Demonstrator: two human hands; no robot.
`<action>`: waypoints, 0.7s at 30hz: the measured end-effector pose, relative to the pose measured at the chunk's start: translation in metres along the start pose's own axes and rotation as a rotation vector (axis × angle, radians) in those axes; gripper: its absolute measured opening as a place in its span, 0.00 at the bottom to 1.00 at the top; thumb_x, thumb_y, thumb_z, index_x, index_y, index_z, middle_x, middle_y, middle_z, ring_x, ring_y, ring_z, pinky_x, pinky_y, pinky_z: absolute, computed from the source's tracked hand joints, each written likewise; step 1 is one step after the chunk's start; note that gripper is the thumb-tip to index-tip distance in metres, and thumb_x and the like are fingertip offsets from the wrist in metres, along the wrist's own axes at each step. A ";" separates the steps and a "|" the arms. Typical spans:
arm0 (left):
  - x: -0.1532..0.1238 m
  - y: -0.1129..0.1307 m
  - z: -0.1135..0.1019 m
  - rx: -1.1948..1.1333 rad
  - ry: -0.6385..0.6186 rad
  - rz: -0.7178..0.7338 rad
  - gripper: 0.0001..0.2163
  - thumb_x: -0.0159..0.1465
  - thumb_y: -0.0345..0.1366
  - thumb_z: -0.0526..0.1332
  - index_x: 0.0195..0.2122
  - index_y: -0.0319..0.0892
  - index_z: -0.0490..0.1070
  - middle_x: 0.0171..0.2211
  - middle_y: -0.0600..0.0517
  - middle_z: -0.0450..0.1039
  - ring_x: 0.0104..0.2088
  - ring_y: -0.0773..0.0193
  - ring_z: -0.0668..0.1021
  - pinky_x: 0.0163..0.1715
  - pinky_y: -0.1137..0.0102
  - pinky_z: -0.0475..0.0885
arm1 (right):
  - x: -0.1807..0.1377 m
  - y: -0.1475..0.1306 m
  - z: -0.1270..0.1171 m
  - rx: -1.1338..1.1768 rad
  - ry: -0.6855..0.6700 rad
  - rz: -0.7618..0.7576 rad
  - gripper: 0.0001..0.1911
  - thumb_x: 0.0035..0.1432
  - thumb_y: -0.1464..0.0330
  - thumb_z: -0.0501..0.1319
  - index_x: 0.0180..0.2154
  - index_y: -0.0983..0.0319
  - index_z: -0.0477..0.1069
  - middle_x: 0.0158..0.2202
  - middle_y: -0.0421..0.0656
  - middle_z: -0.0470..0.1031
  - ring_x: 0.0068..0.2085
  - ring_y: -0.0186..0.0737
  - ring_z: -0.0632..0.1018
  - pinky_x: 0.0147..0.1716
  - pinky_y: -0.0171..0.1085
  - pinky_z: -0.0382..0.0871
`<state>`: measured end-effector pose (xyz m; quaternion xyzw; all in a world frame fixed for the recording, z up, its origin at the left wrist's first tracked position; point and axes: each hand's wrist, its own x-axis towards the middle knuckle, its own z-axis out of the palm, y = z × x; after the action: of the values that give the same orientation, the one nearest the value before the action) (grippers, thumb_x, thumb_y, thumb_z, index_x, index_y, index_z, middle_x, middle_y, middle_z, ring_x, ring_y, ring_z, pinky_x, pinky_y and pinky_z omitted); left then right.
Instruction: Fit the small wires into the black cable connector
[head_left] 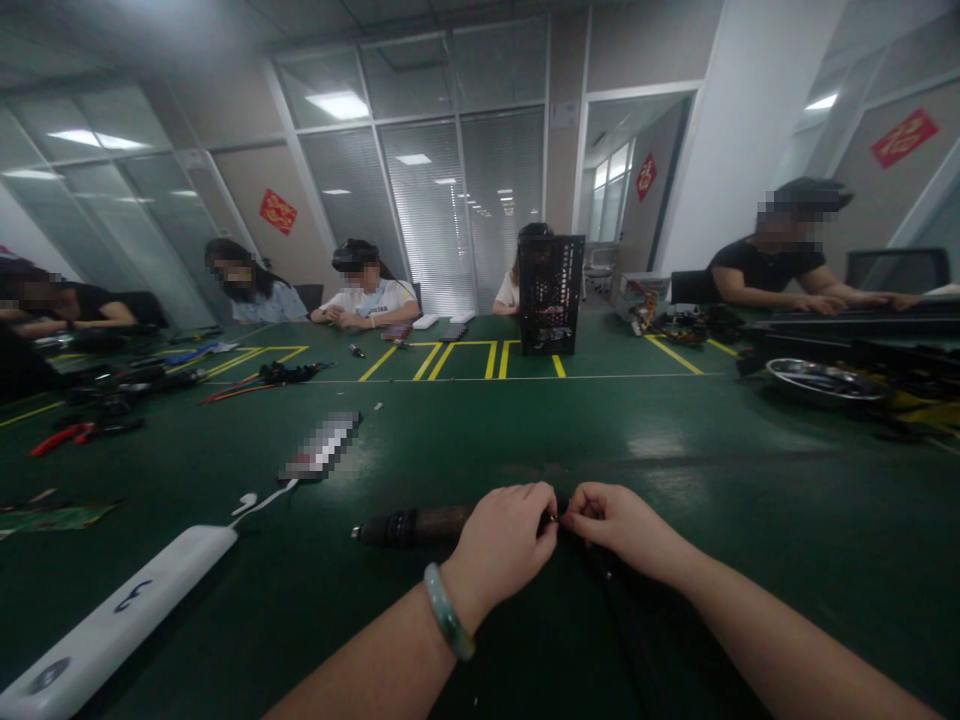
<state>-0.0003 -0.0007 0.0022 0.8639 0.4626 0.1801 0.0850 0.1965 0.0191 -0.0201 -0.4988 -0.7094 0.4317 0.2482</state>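
Two bare hands, one tool: left hand (504,545), one green bangle (448,612) on the wrist, wrapped shut around the right end of a dark brownish cylindrical tool (420,525). Right hand (611,525) pinched narrow on that same end, fingertips meeting the left's. Down low at the green table (675,440), resting or just above, can't tell. Long axis side to side, black tip pointing left, away from the grip. Down-left of the grip, one long white plastic bar (127,610). Far beyond the grip, one black perforated computer case (551,295), upright. Off right, one round metal tray (821,380). Five other people (765,265) seated around.

Dark, worn cylindrical tool (420,524) lies level, tip pointing left.
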 end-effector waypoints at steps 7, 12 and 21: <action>0.001 -0.001 0.001 -0.021 0.014 0.015 0.03 0.62 0.32 0.59 0.36 0.44 0.66 0.37 0.53 0.73 0.40 0.61 0.75 0.43 0.65 0.68 | 0.001 0.000 0.000 -0.020 0.000 0.006 0.09 0.57 0.62 0.60 0.32 0.62 0.70 0.23 0.38 0.73 0.24 0.33 0.72 0.22 0.29 0.60; 0.001 -0.001 0.002 -0.017 0.016 0.019 0.03 0.62 0.31 0.59 0.36 0.44 0.66 0.38 0.53 0.73 0.40 0.61 0.75 0.44 0.65 0.67 | -0.001 -0.003 0.000 -0.015 0.000 0.003 0.10 0.57 0.62 0.60 0.32 0.63 0.70 0.23 0.38 0.73 0.24 0.33 0.72 0.23 0.29 0.60; 0.001 -0.001 0.002 -0.008 0.005 0.013 0.04 0.63 0.34 0.58 0.39 0.44 0.68 0.40 0.52 0.73 0.42 0.60 0.75 0.46 0.64 0.67 | -0.002 -0.007 -0.002 -0.032 -0.007 0.012 0.09 0.57 0.63 0.60 0.33 0.63 0.71 0.24 0.39 0.74 0.26 0.34 0.73 0.23 0.29 0.61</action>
<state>-0.0001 0.0005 0.0005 0.8660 0.4566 0.1849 0.0862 0.1950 0.0174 -0.0128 -0.5057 -0.7140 0.4233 0.2351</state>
